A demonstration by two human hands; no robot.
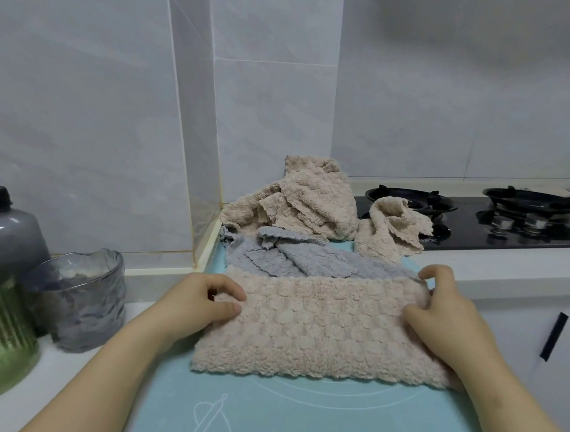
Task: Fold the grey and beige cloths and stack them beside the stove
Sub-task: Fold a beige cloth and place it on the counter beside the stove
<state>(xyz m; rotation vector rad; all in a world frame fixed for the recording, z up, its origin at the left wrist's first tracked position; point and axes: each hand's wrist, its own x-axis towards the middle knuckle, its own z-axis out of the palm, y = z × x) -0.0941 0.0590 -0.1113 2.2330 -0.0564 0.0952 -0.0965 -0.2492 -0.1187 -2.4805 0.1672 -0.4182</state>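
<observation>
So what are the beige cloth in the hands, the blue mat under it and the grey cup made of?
The beige cloth: soft matte fleece, probably microfibre, judging by its bubbly pile and scalloped edge. The blue mat: smooth, matte, lies flat with printed white lines, likely silicone. The grey cup: see-through with a rippled, glossy wall, glass or perhaps plastic.

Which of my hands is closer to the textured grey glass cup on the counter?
Left. The left hand grips the left edge of the fluffy beige cloth, just right of the textured grey glass cup; the right hand holds its right edge, farther away.
</observation>
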